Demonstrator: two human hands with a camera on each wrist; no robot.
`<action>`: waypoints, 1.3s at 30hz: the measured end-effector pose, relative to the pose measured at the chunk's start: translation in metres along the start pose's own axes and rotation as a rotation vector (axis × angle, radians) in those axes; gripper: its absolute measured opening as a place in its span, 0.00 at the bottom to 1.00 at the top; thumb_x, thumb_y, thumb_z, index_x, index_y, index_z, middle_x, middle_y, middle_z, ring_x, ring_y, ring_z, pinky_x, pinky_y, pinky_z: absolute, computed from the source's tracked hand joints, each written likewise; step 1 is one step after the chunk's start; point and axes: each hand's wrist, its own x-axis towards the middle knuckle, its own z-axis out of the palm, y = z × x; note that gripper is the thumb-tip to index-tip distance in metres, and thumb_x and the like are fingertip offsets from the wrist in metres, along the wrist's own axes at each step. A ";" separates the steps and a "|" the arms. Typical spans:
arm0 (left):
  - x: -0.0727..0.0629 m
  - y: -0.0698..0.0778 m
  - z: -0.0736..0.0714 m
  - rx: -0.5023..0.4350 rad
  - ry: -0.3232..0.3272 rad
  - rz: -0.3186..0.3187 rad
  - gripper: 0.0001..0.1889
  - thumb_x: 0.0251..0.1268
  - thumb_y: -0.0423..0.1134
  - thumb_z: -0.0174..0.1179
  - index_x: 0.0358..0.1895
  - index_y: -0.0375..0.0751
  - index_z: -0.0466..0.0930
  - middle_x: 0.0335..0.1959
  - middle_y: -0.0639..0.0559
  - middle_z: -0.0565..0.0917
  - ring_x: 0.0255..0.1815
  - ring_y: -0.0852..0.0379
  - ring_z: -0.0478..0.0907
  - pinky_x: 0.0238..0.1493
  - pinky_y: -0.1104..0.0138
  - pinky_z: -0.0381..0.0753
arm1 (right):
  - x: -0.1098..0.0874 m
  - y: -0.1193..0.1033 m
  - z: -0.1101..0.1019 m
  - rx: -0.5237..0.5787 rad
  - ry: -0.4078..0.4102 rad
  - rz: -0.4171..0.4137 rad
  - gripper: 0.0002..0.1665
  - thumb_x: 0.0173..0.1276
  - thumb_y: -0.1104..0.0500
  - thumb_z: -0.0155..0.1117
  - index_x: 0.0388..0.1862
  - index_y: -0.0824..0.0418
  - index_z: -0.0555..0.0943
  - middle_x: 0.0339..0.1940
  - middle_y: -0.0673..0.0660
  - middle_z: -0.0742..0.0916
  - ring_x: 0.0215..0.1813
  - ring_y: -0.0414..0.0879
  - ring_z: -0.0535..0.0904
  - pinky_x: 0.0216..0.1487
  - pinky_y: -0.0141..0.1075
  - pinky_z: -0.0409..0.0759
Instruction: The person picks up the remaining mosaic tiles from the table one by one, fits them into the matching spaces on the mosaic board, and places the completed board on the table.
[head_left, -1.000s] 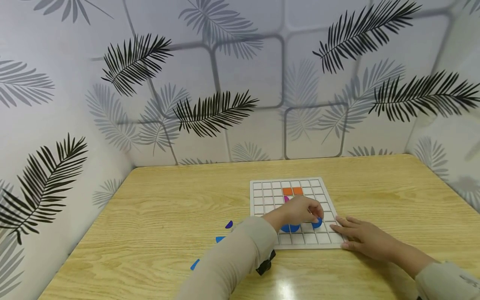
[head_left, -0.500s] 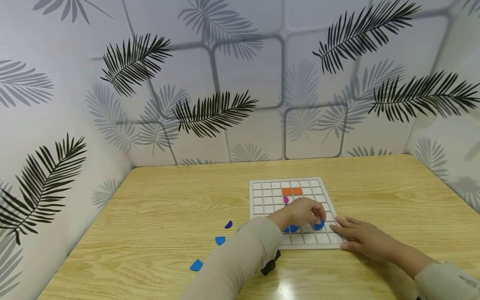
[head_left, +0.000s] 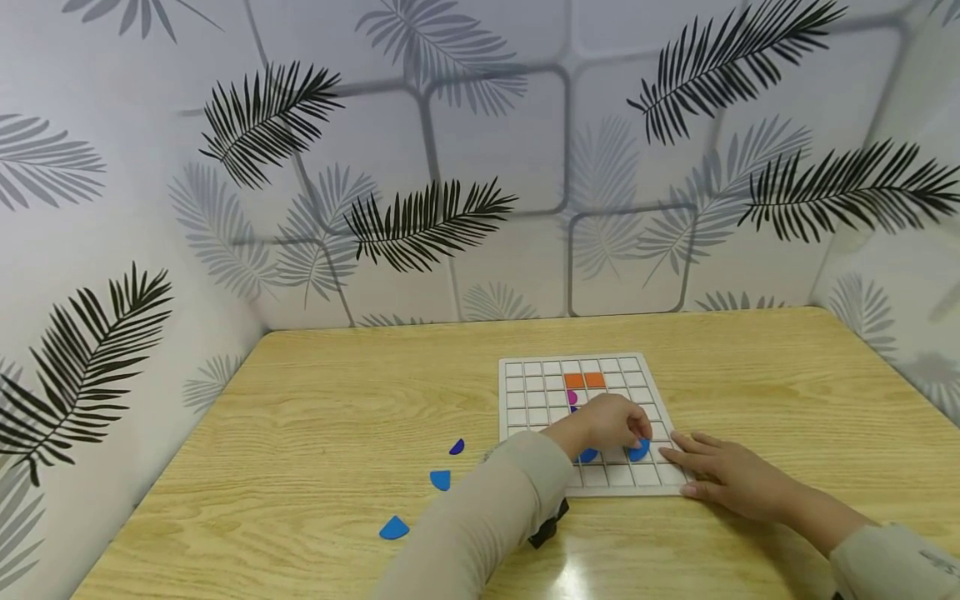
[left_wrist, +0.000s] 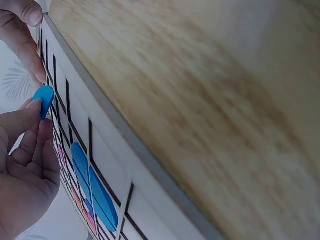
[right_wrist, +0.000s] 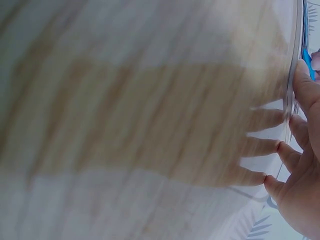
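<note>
My left hand (head_left: 609, 422) is over the white grid board (head_left: 516, 400), pinching a blue rounded, fan-shaped piece (head_left: 639, 451) between thumb and fingers. In the left wrist view that blue piece (left_wrist: 46, 100) stands tilted close to the grid. Left of it another blue shape (head_left: 588, 456) lies on the board, partly covered by the hand. Farther up the grid are two orange squares (head_left: 584, 380) and a magenta half-round piece (head_left: 572, 397); a purple piece shows only at its edge. My right hand (head_left: 727, 477) rests with spread fingers at the board's right edge.
Left of the board, on the wooden table (head_left: 300, 433), lie a small dark-blue half-round piece (head_left: 457, 447), a blue fan-shaped piece (head_left: 441, 480) and another blue fan-shaped piece (head_left: 393, 527). The left sleeve (head_left: 483, 517) crosses the table's front. A leaf-patterned wall (head_left: 510, 250) stands behind.
My left hand and forearm have shifted slightly right with the blue piece, uncovering more of the loose blue pieces and the magenta piece. The right hand has stayed in place.
</note>
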 end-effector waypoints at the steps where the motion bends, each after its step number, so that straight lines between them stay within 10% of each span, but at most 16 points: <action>1: 0.000 0.000 0.000 0.005 0.000 -0.002 0.05 0.54 0.35 0.58 0.34 0.48 0.79 0.27 0.62 0.76 0.29 0.70 0.69 0.33 0.80 0.65 | 0.000 0.000 0.000 0.002 -0.001 0.000 0.28 0.59 0.47 0.55 0.56 0.59 0.71 0.55 0.68 0.71 0.54 0.68 0.64 0.45 0.57 0.63; 39: -0.001 0.006 0.011 0.090 0.046 -0.117 0.08 0.49 0.45 0.62 0.21 0.51 0.73 0.20 0.64 0.72 0.23 0.67 0.67 0.24 0.76 0.64 | -0.002 0.002 0.003 -0.030 0.069 -0.030 0.27 0.56 0.49 0.58 0.55 0.57 0.72 0.53 0.67 0.73 0.52 0.67 0.66 0.44 0.56 0.65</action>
